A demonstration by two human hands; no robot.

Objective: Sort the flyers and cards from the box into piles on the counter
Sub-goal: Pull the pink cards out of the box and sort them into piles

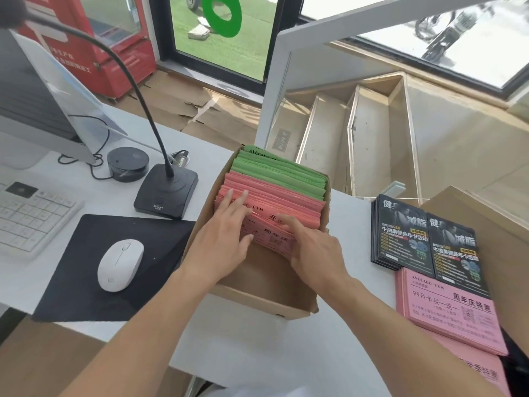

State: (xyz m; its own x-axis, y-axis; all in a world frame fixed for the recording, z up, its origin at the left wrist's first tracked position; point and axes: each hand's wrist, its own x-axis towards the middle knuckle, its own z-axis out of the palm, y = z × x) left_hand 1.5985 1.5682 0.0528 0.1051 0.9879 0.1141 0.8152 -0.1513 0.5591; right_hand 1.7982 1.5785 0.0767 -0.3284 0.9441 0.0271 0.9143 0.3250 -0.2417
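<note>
Here, both hands work the pink flyers (272, 207) in the box (266, 293): left hand (226, 239) flat, fingers straight, parting them; right hand (312, 250) pinching the front few to lift.

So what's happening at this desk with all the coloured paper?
A person is sorting flyers out of a cardboard box. Both hands are in it: the left hand lies on the pink flyers with fingers spread, and the right hand is leafing through them. Green flyers stand behind. On the counter to the right lie black cards and a pink pile.
</note>
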